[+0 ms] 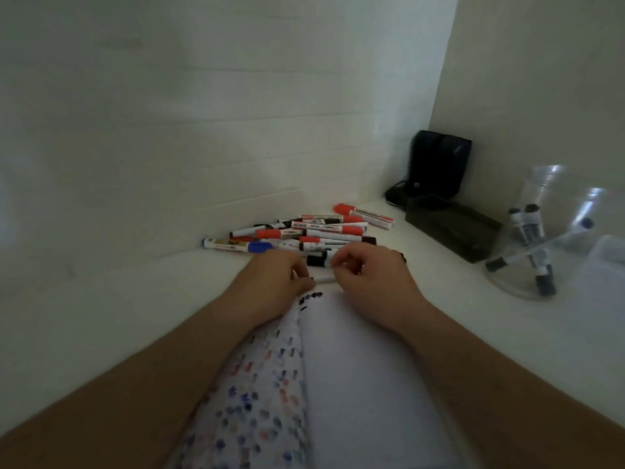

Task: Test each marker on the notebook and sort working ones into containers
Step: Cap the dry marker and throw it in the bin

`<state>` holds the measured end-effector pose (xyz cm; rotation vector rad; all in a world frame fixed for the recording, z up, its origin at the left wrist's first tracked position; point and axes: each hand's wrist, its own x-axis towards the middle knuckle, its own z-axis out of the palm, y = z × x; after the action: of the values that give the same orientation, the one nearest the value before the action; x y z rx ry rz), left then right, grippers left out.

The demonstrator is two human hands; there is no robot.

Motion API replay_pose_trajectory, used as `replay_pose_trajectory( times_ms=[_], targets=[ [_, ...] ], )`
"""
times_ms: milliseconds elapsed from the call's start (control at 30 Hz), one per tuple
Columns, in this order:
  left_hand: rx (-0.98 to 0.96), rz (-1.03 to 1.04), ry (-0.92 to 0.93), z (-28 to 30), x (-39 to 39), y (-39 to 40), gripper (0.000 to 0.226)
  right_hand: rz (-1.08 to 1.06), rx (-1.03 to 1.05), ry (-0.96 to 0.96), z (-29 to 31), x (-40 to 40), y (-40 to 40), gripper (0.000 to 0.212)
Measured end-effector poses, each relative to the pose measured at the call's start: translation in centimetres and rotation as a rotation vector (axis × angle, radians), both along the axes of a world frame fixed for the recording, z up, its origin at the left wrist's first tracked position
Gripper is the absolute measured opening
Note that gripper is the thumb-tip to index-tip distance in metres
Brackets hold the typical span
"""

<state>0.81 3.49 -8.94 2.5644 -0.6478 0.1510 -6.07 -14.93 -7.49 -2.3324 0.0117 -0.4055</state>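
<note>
An open notebook [358, 367] lies in front of me, its left page covered in coloured test marks and its right page blank but for a few black marks at the top. Both hands meet just above its top edge. My left hand [274, 282] and my right hand [368, 275] each pinch an end of one white marker [324, 279] held level between them. Behind the hands lies a pile of markers [304, 231] with red, black and blue caps. A clear container [537, 238] at the right holds several black-capped markers.
A dark green box [453, 228] and a black pouch [439, 164] with a cord sit in the far right corner against the wall. A second clear container [602, 225] stands behind the first one. White walls close off the table at the back and right.
</note>
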Motion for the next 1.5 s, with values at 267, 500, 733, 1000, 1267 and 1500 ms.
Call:
replay_pose_trajectory(
  times_ms=[267,500,733,1000,1267,1500],
  targets=[
    [-0.198,-0.053,-0.098,1.3,-1.5,1.9,0.016,0.223,0.320,0.198,1.9,-2.6,-1.1,0.033],
    [-0.151,-0.331,-0.027,1.6,-4.7,-0.7,0.015,0.135,0.763,0.110,1.1,-1.6,0.4,0.027],
    [-0.073,-0.319,-0.023,1.2,-4.4,-1.0,0.026,0.121,0.963,0.110,0.6,-1.4,0.4,0.033],
    [-0.057,-0.215,0.203,2.4,-3.4,1.2,0.063,0.121,1.063,0.157,2.4,-1.5,-1.7,0.030],
    [0.151,-0.084,0.359,2.8,-3.1,1.3,0.050,0.116,0.231,0.162,1.3,-1.3,-0.2,0.016],
    [0.170,-0.058,0.382,2.8,-3.0,1.1,0.048,-0.024,0.253,0.189,0.6,-0.6,0.3,0.020]
  ],
)
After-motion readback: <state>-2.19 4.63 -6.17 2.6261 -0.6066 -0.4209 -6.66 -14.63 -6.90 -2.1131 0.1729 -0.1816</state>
